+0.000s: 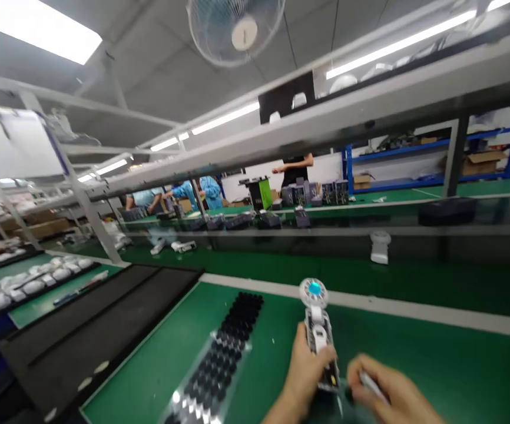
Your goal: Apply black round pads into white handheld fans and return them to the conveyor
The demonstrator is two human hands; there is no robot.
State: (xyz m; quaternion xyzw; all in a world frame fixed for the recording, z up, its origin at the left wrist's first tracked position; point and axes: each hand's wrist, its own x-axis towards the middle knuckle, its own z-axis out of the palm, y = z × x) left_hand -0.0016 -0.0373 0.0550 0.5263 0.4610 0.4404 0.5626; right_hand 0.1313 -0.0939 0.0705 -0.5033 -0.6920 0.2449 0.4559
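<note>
My left hand (307, 364) is closed around a white handheld device (319, 330), held upright. Its round ringed head has a bright blue centre, and the body below looks open, with inner parts showing. At the lower right, my right hand (387, 388) has its fingers curled around a slim white piece (373, 387), blurred, so I cannot make out its kind. A small dark thing shows by its fingertips, close to the device's lower end. To the left of my hands a clear sheet of black round pads (219, 359) lies on the green bench top (149, 359).
Beyond the bench edge runs a dark green conveyor (259, 262) carrying another white device (380, 247). A black tray (105, 312) stands at left, near rows of white parts (29, 282). Co-workers (211, 191) and boxes (301, 194) are across the line. A shelf beam (281, 138) crosses overhead.
</note>
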